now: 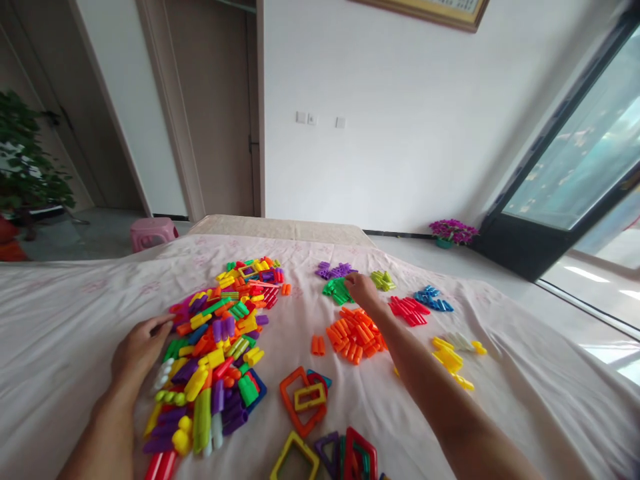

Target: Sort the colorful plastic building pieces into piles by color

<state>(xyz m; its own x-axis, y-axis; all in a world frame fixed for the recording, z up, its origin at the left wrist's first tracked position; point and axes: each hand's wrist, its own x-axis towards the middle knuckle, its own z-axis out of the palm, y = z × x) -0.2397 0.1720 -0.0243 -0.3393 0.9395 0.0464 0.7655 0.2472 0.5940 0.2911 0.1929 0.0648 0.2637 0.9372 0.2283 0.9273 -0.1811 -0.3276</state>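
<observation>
My left hand (141,345) rests at the left edge of a large mixed pile of plastic building pieces (215,360), fingers stretched towards it and slightly apart. Tubes and linked rods in many colours make up this pile. Across the bed, my right hand (362,289) is closed at the edge of a small heap of green tubes (336,291); whatever its fingers hold is hidden. Purple tubes (331,270) lie just behind the green ones, and lime tubes (383,281) sit to the right. Below the right hand spreads a heap of orange tubes (353,335).
Red tubes (409,311), blue tubes (433,298) and yellow pieces (449,358) form separate groups on the right. Several magnetic frame tiles, including an orange frame (286,387), lie near the front. A pink stool (153,230) stands beyond the cloth-covered surface (520,400).
</observation>
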